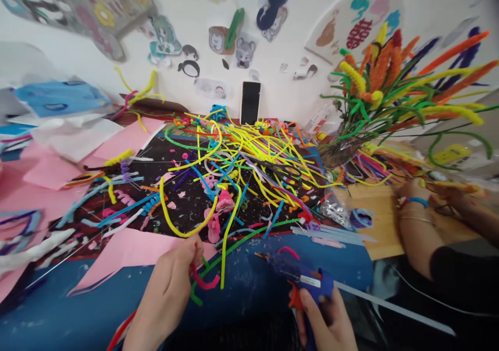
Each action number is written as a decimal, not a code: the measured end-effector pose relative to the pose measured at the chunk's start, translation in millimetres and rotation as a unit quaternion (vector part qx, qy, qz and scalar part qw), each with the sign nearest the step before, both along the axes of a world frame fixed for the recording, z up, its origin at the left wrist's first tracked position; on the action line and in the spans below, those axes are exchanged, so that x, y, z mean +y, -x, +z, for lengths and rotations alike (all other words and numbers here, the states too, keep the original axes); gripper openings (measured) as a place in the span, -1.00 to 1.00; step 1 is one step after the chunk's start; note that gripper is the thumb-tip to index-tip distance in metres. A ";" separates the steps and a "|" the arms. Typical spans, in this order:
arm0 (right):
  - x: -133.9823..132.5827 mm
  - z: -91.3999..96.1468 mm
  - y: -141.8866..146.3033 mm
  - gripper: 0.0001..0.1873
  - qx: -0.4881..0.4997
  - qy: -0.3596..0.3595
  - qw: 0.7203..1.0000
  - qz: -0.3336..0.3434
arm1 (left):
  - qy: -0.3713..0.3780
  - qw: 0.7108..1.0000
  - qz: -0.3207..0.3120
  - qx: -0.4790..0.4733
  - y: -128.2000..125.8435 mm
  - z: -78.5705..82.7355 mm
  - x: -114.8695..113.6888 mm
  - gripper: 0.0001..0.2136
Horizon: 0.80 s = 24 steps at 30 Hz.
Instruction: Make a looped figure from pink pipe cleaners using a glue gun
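Observation:
My left hand [171, 283] is closed in a pinch on a short pink pipe cleaner [203, 282] with a green one beside it, low over the blue table cover. My right hand [327, 322] grips a blue glue gun [302, 277] whose nozzle points left toward the pink piece. A white glue stick [393, 307] juts out of the gun's back to the right. A heap of yellow, blue and green pipe cleaners [241, 158] lies just beyond both hands.
Pink paper sheets [125, 252] lie left and front. A black phone [250, 102] leans on the wall. A vase of pipe-cleaner flowers [390, 91] stands at right. Another person's hands [417, 200] work over a wooden board [380, 221].

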State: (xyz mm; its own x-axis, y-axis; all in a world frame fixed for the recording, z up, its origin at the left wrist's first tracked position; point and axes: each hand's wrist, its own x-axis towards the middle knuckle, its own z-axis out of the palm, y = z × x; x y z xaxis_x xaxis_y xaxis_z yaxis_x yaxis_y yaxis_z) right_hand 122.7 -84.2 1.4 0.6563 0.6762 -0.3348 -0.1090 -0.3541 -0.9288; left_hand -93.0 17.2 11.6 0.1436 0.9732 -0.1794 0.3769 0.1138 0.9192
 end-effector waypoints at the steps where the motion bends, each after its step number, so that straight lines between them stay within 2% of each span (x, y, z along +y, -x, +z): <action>1: 2.9 0.5 -0.3 -0.40 -0.001 0.003 1.000 0.002 | -0.002 1.000 -0.005 -0.001 -1.4 0.7 0.7 -0.63; 6: 9.2 -2.4 -2.4 -0.41 -0.004 0.015 1.000 0.001 | -0.021 0.999 -0.029 0.000 -8.0 1.1 4.2 -0.66; 12: 10.1 -4.1 0.7 -0.46 -0.006 0.026 0.999 0.020 | -0.024 0.997 -0.057 -0.055 -9.1 -6.4 5.5 -0.68; 19: 10.3 -2.1 3.7 -0.43 -0.024 0.025 0.999 -0.001 | -0.044 0.995 -0.080 -0.038 -8.4 -7.2 5.2 -0.67; 24: 1.6 -8.1 -7.8 -0.51 -0.087 0.047 0.993 0.059 | -0.050 0.995 -0.085 -0.029 -7.9 -5.5 5.1 -0.67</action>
State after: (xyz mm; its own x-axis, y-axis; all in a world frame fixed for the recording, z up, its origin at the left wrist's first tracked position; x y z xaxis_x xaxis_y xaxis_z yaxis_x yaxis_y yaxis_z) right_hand 130.5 -82.6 -6.7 0.6281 0.7228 -0.2882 0.0970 -0.4403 -0.8926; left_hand -85.0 22.2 6.1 0.3148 0.9467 -0.0687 0.3286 -0.0408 0.9436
